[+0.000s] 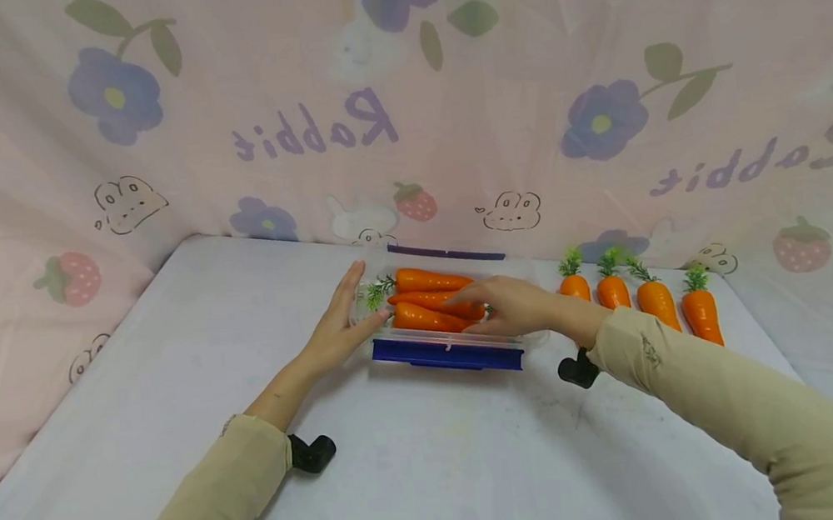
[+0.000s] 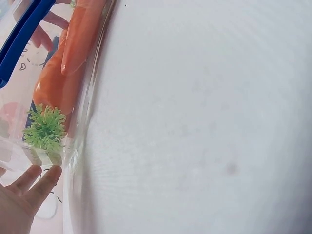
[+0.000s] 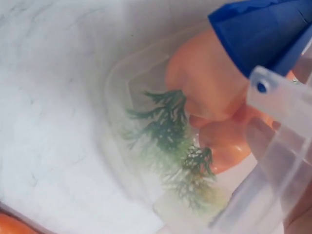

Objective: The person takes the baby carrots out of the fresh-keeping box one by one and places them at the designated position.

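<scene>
A clear plastic box [image 1: 386,336] with blue latches stands on the table, holding several orange toy carrots [image 1: 429,279] with green leafy tops. My left hand [image 1: 335,322] rests against the box's left end, its fingers straight and its thumb at the near rim. In the left wrist view, its fingertips [image 2: 48,178] are by the clear end wall, near a green leafy top [image 2: 45,129]. Reaching in from the right, my right hand [image 1: 515,305] has thumb and fingers around the right part of a carrot [image 1: 476,311]. The box wall and a latch [image 3: 258,36] partly hide that grip in the right wrist view.
Several more carrots [image 1: 657,304] lie in a row on the white table [image 1: 421,469] to the right of the box, partly behind my right forearm. The near blue latch [image 1: 448,353] hangs outward. A printed curtain [image 1: 451,148] rises behind the table's far edge.
</scene>
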### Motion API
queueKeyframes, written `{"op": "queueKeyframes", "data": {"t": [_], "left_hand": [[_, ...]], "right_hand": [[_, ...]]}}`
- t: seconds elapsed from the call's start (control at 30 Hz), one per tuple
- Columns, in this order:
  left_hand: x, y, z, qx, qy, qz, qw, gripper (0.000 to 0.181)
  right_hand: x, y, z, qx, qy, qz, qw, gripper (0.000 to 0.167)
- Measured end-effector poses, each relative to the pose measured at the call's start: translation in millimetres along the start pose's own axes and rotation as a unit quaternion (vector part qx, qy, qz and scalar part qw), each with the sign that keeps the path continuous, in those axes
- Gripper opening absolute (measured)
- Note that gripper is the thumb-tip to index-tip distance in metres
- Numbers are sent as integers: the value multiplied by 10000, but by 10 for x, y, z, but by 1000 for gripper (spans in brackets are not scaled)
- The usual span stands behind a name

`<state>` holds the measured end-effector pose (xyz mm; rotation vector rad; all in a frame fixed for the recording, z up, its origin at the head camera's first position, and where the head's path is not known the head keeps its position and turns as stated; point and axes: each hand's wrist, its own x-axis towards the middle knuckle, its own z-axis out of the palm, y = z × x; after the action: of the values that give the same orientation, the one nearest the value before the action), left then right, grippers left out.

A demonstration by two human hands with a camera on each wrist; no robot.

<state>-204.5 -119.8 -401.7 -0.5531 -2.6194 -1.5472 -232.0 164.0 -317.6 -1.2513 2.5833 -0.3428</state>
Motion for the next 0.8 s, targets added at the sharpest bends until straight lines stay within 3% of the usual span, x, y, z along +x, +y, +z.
{"op": "queueKeyframes", "data": {"t": [0.23, 0.8], "left_hand": [[0, 18, -1, 19, 21, -20, 10000, 81], [2, 22, -7, 3, -2, -91, 10000, 81]], "right_hand": [[83, 27, 29, 13, -162, 27, 9999, 45], [210, 104, 66, 383, -702, -386, 9960, 36]]}}
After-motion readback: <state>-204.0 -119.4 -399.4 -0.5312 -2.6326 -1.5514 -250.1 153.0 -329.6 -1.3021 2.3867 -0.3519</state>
